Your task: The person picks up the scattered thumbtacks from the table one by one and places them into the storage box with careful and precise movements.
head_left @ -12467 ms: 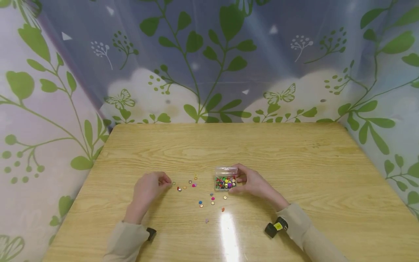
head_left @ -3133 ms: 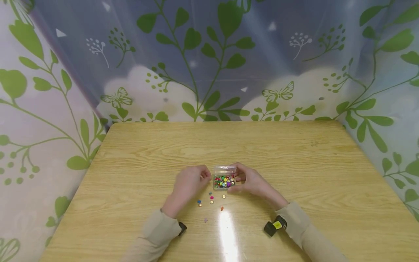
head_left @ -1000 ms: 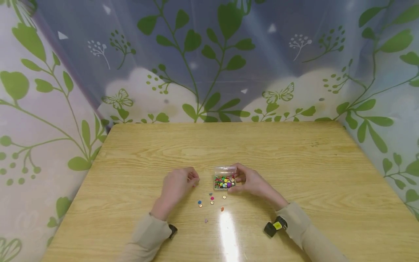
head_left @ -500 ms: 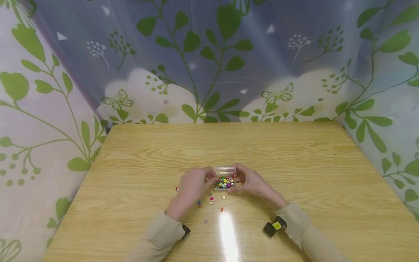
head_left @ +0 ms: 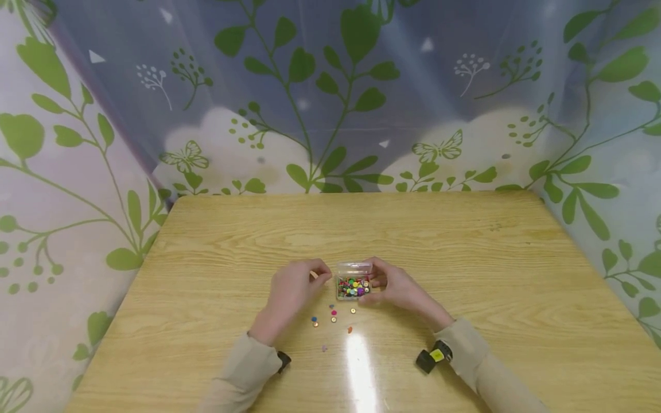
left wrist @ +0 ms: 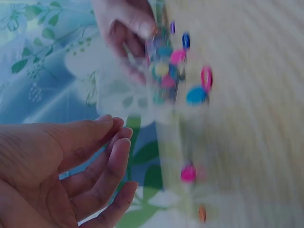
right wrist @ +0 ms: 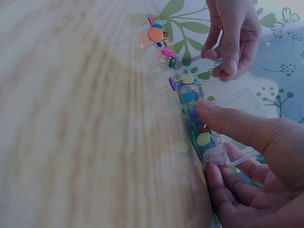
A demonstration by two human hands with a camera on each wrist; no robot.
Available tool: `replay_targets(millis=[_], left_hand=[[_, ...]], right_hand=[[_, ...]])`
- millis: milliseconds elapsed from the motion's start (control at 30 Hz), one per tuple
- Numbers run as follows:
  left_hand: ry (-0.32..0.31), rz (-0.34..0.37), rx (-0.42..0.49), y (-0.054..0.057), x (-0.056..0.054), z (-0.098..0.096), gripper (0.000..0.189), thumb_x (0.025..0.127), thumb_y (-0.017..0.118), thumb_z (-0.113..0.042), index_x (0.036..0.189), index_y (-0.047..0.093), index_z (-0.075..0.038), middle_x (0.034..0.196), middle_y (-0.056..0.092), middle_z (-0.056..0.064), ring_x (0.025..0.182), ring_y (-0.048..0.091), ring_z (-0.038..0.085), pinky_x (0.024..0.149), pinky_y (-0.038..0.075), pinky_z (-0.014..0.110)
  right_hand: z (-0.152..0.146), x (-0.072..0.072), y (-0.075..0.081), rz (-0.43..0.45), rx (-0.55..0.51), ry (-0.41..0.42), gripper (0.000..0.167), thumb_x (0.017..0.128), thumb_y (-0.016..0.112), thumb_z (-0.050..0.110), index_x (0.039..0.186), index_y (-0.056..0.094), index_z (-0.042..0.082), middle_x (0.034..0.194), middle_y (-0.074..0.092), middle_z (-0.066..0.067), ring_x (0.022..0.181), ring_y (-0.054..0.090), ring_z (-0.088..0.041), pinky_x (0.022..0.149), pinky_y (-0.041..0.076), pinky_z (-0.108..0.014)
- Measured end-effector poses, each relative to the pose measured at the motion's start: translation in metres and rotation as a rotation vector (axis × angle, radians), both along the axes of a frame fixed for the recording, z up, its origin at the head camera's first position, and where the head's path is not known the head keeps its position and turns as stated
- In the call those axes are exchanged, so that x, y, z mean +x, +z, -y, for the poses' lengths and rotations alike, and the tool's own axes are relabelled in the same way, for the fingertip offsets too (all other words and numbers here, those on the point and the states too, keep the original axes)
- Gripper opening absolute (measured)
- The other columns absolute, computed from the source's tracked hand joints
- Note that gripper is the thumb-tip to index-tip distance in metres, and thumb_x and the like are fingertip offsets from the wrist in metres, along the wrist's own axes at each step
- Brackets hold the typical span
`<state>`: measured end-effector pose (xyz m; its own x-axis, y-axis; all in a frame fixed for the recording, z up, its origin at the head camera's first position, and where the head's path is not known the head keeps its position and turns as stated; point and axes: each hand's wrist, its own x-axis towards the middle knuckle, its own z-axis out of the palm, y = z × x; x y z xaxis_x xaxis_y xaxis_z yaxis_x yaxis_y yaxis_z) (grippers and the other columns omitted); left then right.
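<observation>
A small clear plastic box with its lid raised sits on the table, filled with colourful thumbtacks. My right hand grips the box's right side, thumb at the front and fingers behind. My left hand hovers just left of the box, apart from it. In the left wrist view, its thumb and index fingertips come close together, other fingers loosely bent, and no tack shows between them. Loose thumbtacks lie in front of the box, among them a pink tack, a blue tack and an orange tack.
The wooden table stretches out on all sides of the box. Behind it hangs a leaf-patterned curtain. A lilac tack lies nearer the front, beside a bright light reflection.
Thumbtacks scattered left of the box 12.5 seconds ago are mostly gone from there. During the last half second my left hand has drawn back leftward from the box. My right hand keeps its hold.
</observation>
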<state>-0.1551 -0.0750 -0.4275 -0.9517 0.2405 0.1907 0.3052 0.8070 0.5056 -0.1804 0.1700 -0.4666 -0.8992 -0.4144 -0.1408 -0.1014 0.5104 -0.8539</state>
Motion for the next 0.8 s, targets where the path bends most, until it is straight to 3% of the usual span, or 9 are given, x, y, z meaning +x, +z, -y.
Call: replay_targets(millis=[167,267,500,800], left_hand=[[0.063,-0.009,-0.041,0.004,-0.004,0.022,0.006,0.093,0.075,-0.025,0.090,0.076,-0.020,0.088,0.076,-0.006,0.069,0.066,0.009,0.053,0.047,0.024],[0.082,0.019,-0.061,0.002,-0.003,0.034,0.005,0.092,0.076,-0.023,0.088,0.076,-0.020,0.087,0.075,-0.007,0.068,0.064,0.009,0.054,0.047,0.024],[0.088,0.123,-0.082,-0.007,0.004,0.055,0.007,0.086,0.081,-0.018,0.083,0.074,-0.018,0.079,0.072,-0.006,0.067,0.061,0.009,0.057,0.048,0.026],[0.072,0.132,-0.074,-0.016,0.010,0.065,0.013,0.084,0.083,-0.017,0.077,0.073,-0.019,0.069,0.064,-0.008,0.063,0.054,0.006,0.058,0.046,0.026]], right_hand=[[0.000,0.000,0.001,-0.011,0.009,0.003,0.069,0.074,0.091,0.018,0.134,0.057,0.013,0.116,0.060,-0.011,0.108,0.064,-0.029,0.099,0.052,-0.050],[0.000,0.001,0.001,-0.017,0.010,0.007,0.070,0.074,0.091,0.018,0.135,0.057,0.013,0.116,0.061,-0.011,0.108,0.064,-0.029,0.099,0.052,-0.050],[0.000,0.000,0.000,-0.014,0.008,0.013,0.070,0.075,0.091,0.019,0.135,0.056,0.013,0.116,0.060,-0.011,0.109,0.064,-0.029,0.099,0.052,-0.050],[-0.001,0.000,-0.002,-0.009,0.010,0.008,0.073,0.074,0.091,0.020,0.137,0.056,0.013,0.118,0.061,-0.012,0.110,0.063,-0.029,0.100,0.051,-0.050]])
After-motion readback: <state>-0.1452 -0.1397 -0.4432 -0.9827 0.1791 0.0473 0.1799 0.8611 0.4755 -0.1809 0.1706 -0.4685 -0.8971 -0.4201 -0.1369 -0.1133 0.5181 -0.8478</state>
